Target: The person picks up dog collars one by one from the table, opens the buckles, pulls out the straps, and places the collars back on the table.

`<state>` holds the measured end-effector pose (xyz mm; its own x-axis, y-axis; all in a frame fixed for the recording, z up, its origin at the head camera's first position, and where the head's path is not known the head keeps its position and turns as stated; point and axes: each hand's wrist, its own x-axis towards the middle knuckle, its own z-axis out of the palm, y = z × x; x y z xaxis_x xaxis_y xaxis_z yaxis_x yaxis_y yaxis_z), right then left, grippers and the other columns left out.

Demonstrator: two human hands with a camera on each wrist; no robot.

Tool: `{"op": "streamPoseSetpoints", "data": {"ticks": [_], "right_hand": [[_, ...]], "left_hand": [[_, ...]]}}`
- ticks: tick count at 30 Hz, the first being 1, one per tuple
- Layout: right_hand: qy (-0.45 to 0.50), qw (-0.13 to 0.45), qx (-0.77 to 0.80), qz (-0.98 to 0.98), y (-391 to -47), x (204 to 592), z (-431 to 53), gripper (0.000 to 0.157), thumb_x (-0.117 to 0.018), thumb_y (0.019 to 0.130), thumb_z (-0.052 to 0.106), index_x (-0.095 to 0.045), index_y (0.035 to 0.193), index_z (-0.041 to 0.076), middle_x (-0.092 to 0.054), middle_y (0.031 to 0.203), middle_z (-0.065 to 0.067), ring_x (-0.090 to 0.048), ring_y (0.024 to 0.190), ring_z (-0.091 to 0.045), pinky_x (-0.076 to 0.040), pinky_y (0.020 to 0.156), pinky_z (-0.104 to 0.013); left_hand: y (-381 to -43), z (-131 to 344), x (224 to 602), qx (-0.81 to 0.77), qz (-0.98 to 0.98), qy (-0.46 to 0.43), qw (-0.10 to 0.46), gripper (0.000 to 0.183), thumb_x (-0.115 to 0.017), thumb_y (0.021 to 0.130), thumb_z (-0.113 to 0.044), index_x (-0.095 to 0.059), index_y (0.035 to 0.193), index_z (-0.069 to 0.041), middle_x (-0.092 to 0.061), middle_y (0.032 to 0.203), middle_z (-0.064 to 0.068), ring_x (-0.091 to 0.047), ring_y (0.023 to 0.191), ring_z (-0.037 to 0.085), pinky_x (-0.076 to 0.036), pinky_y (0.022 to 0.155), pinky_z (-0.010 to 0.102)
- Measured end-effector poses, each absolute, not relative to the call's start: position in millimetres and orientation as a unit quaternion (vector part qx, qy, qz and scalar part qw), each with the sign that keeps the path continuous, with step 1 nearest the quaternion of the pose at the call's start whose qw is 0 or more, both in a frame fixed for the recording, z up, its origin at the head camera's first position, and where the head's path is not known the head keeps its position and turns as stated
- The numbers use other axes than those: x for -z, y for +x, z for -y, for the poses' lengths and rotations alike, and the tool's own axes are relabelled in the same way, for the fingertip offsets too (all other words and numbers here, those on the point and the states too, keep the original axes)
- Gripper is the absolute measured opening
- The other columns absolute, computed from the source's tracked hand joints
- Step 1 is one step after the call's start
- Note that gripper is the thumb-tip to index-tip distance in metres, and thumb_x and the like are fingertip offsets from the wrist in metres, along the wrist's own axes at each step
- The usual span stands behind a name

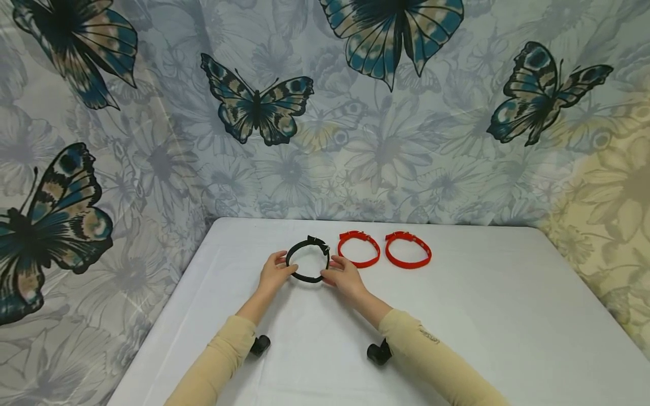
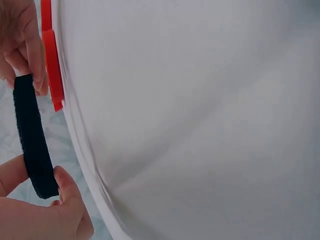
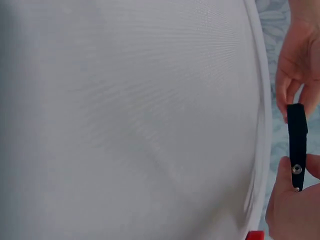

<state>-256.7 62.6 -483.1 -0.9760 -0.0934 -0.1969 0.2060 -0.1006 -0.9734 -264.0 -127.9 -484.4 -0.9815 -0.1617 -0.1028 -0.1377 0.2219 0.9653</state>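
Observation:
A black buckled collar (image 1: 307,279), closed into a ring, is held between both hands near the far left of the table. My left hand (image 1: 274,275) pinches its left side between thumb and fingers. On the opposite side, near the metal buckle, my right hand (image 1: 346,277) grips the band. The left wrist view shows the plain black band (image 2: 34,135) edge-on with a hand at each end. A round metal stud (image 3: 297,169) shows beside the right thumb in the right wrist view. Two red buckled collars (image 1: 365,264) (image 1: 408,265) lie side by side right of the black one.
A white cloth covers the table (image 1: 472,316). Behind it hangs a grey-blue curtain (image 1: 386,169) with butterflies and flowers. Black wrist-camera pieces (image 1: 260,345) (image 1: 378,353) stick out under both forearms. Beige sleeves (image 1: 437,355) cover the arms.

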Motion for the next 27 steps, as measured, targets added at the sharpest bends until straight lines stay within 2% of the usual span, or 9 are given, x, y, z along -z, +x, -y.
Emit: {"op": "streamPoseSetpoints", "data": {"ticks": [3,6,14,21,27], "right_hand": [[0.040,0.108,0.741,-0.662,-251.0,482.8,-79.3,0.056,-0.064,0.088,-0.007,-0.043,0.140,-0.009,-0.051,0.131,-0.027,-0.061,0.105,-0.026,-0.055,0.085,-0.035],[0.033,0.114,0.730,-0.673,-245.4,480.6,-95.8,0.054,-0.064,0.088,-0.007,-0.046,0.139,-0.007,-0.054,0.128,-0.027,-0.061,0.105,-0.025,-0.055,0.085,-0.034],[0.022,0.139,0.696,-0.704,-230.2,473.3,-132.6,0.052,-0.065,0.089,-0.005,-0.049,0.138,-0.003,-0.055,0.129,-0.024,-0.062,0.102,-0.019,-0.055,0.085,-0.035],[0.019,0.135,0.663,-0.736,-217.2,474.1,-155.3,0.048,-0.066,0.089,-0.001,-0.051,0.135,-0.002,-0.056,0.124,-0.020,-0.061,0.103,-0.021,-0.055,0.085,-0.036],[-0.010,0.139,0.644,-0.752,-212.0,475.0,-166.1,0.048,-0.065,0.090,0.000,-0.051,0.136,0.002,-0.056,0.124,-0.021,-0.061,0.103,-0.025,-0.057,0.081,-0.037]], "left_hand": [[-257.6,117.3,483.5,0.628,0.774,0.083,-0.007,0.058,-0.072,0.084,-0.005,-0.049,0.137,-0.001,-0.055,0.124,0.020,-0.056,0.113,0.032,-0.050,0.081,0.028],[-250.9,109.4,482.6,0.638,0.767,0.063,-0.022,0.057,-0.073,0.084,-0.005,-0.050,0.136,0.000,-0.058,0.122,0.021,-0.059,0.109,0.029,-0.051,0.083,0.029],[-233.8,99.3,480.6,0.694,0.714,0.036,-0.083,0.043,-0.068,0.087,-0.002,-0.055,0.128,0.005,-0.063,0.108,0.018,-0.064,0.084,0.012,-0.056,0.083,0.035],[-222.8,90.8,477.3,0.703,0.696,0.004,-0.143,0.043,-0.069,0.086,0.000,-0.053,0.125,0.005,-0.063,0.106,0.016,-0.066,0.084,0.014,-0.056,0.083,0.035],[-216.3,87.8,478.3,0.714,0.680,-0.012,-0.168,0.044,-0.070,0.084,0.004,-0.051,0.123,0.007,-0.061,0.109,0.020,-0.067,0.083,0.015,-0.056,0.082,0.036]]}}
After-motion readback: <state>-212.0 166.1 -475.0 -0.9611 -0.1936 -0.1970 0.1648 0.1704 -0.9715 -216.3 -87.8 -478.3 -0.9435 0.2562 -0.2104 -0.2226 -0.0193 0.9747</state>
